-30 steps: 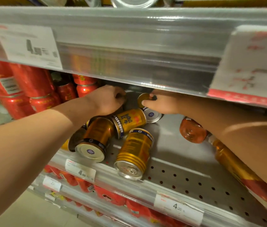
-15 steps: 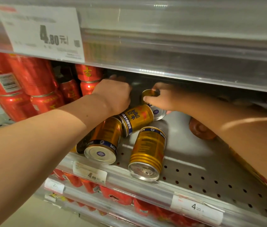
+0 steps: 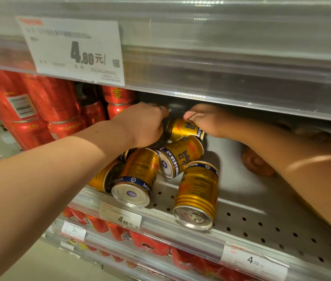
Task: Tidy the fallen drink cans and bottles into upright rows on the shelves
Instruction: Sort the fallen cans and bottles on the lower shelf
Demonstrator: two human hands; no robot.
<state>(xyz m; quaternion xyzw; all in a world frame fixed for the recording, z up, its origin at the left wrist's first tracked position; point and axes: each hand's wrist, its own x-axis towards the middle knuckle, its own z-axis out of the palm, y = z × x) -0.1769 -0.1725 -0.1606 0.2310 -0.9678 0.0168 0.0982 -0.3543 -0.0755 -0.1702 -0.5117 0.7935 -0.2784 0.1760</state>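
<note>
Gold cans point(image 3: 196, 191) lie toppled at the front-left of the shelf point(image 3: 262, 216), and my right hand point(image 3: 207, 121) pinches the rearmost can point(image 3: 183, 129) by its upper end while my left hand point(image 3: 144, 124) curls in beside it, on what I cannot tell. I judge them heavy, stiff, slick and prone to roll, so a grasp round the mid-wall suits. Headroom under the upper rail point(image 3: 231, 82) is tight, red cans point(image 3: 59, 102) wall the left, and bare shelf opens rightward toward a fallen bottle point(image 3: 256, 164).
</note>
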